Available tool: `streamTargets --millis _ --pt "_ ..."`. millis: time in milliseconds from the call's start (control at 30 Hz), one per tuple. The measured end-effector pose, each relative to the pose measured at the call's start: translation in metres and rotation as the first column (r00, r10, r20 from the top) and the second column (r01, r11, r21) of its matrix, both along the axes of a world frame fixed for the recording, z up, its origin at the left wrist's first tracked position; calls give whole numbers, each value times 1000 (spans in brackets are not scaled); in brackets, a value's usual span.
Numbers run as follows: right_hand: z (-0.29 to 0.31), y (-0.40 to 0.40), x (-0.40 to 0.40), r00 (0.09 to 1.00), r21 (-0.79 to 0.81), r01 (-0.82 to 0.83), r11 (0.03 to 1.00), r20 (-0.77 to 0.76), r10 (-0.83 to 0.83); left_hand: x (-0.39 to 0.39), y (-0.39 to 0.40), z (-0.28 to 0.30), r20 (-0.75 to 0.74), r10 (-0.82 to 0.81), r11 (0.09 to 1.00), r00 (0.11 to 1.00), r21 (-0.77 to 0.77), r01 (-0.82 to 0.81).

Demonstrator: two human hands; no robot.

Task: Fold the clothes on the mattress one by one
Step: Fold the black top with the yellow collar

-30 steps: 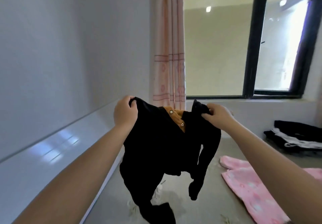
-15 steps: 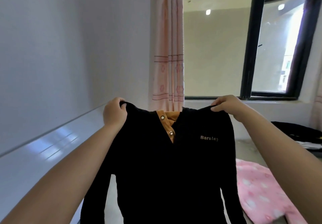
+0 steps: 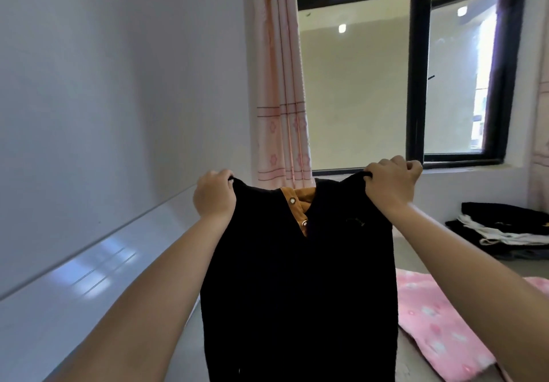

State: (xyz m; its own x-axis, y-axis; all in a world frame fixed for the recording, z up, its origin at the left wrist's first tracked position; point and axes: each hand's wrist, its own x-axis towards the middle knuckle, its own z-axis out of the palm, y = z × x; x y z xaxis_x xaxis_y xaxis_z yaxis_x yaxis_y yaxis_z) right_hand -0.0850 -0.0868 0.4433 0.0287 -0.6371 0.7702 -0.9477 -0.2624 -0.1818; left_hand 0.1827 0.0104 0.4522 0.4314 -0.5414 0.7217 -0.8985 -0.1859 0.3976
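Both arms outstretched, left hand (image 3: 214, 196) and right hand (image 3: 391, 185) with fingers curled, gripping the black top (image 3: 297, 277) by its shoulders; hanging upright above the mattress (image 3: 416, 251).

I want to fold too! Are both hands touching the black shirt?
Touching. The head view shows the left hand and the right hand each pinching a shoulder of the black shirt, holding it up.
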Motion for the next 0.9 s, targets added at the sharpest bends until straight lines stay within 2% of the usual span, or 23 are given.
streamTargets --millis 133,300,567,667,900 --pt "-8 26 -25 1000 -100 10 995 2 -10 -5 12 -4 87 -73 997 994 -16 75" --pt "-6 77 -35 995 -15 78 997 -52 -79 -7 48 -10 79 -114 990 990 -69 120" --pt "3 193 -29 998 -135 64 989 -7 -66 7 157 -7 72 -147 972 987 -172 157" --pt "-6 236 -29 999 -155 19 988 44 -12 17 197 -17 79 -171 967 982 -179 183" --pt "-51 272 -17 999 43 -22 999 -40 24 39 233 -62 70 -196 980 978 -10 197"
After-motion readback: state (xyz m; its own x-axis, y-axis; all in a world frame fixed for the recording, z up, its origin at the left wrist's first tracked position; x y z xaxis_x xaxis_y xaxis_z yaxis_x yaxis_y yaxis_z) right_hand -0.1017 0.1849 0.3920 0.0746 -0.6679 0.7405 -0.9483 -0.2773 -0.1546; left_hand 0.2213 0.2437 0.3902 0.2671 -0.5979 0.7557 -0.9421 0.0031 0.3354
